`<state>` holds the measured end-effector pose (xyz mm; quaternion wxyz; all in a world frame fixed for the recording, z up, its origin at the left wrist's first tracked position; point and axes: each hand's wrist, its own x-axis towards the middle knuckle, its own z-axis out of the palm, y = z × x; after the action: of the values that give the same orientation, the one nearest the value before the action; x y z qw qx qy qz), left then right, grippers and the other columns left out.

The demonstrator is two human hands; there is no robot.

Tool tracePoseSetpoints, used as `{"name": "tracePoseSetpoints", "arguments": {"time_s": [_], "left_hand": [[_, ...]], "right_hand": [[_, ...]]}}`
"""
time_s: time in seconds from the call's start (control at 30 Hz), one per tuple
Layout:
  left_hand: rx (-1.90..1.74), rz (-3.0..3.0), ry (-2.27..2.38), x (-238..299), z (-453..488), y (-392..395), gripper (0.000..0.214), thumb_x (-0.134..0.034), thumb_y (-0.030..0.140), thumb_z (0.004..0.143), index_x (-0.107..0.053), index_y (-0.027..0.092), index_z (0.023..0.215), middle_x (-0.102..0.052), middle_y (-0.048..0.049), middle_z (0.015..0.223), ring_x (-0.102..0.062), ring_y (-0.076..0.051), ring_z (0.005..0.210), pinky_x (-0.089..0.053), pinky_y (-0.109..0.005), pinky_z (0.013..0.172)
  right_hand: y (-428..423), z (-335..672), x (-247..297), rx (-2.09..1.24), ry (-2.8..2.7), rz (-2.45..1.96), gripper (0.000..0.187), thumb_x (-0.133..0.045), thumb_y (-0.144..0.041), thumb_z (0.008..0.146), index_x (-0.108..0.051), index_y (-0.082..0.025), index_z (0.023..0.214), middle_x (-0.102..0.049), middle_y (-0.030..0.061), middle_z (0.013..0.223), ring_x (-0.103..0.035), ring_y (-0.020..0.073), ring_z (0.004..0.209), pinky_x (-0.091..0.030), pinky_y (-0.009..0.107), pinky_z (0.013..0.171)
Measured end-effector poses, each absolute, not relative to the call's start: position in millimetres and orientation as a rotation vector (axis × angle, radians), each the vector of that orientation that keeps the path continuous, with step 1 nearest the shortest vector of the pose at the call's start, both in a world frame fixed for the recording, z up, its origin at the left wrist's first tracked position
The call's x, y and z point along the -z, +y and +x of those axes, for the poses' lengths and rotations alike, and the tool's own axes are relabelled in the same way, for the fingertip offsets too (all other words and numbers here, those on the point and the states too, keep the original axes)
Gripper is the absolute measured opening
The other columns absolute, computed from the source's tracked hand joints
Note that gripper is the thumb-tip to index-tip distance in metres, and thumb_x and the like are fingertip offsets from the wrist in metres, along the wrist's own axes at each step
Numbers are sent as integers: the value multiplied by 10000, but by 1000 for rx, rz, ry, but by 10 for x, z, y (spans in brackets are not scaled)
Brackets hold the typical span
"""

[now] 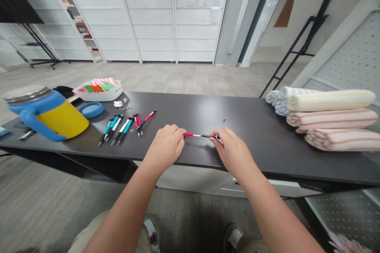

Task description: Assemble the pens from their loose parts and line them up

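My left hand [166, 144] is closed on a red pen barrel [188, 134] near the front edge of the dark table. A thin white refill [196, 135] sticks out of the barrel toward the right. Between the fingertips of my right hand [230, 146] is a black pen part [208, 136], in line with the refill. Whether the refill runs inside that black part I cannot tell. Two tiny pieces lie on the tabletop beyond my hands: a small spring-like bit [186, 124] and a small dark bit [224, 120].
Several teal, white and red pens [118, 128] lie to the left. Beyond them stand a blue and yellow mug [61, 116], its blue lid-like disc [91, 109] and a white basket [101, 94] of colourful packets. Rolled towels [332, 112] are stacked on the table's [252, 126] right.
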<state>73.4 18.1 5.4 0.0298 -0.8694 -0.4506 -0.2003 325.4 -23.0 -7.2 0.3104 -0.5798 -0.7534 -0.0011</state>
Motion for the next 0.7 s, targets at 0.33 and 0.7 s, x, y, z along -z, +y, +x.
{"name": "tracePoseSetpoints", "arguments": {"time_s": [0.33, 0.7], "left_hand": [[641, -2658, -1392, -43, 728, 182, 232, -514, 206, 1052, -708, 215, 1178, -709, -86, 1084, -619, -272, 1031, -478, -416, 878], [646, -2701, -1349, -38, 722, 193, 229, -525, 196, 1046, -713, 216, 1174, -707, -87, 1094, -617, -266, 1025, -481, -424, 883]], "right_hand": [[-220, 3266, 108, 57, -1976, -1542, 103, -571, -261, 1075, -652, -226, 1021, -666, 45, 959, -664, 219, 833, -476, 318, 720], [-220, 3245, 107, 40, -2022, -1518, 104, -566, -253, 1071, -660, -230, 1034, -676, 53, 982, -676, 220, 862, -501, 328, 749]]}}
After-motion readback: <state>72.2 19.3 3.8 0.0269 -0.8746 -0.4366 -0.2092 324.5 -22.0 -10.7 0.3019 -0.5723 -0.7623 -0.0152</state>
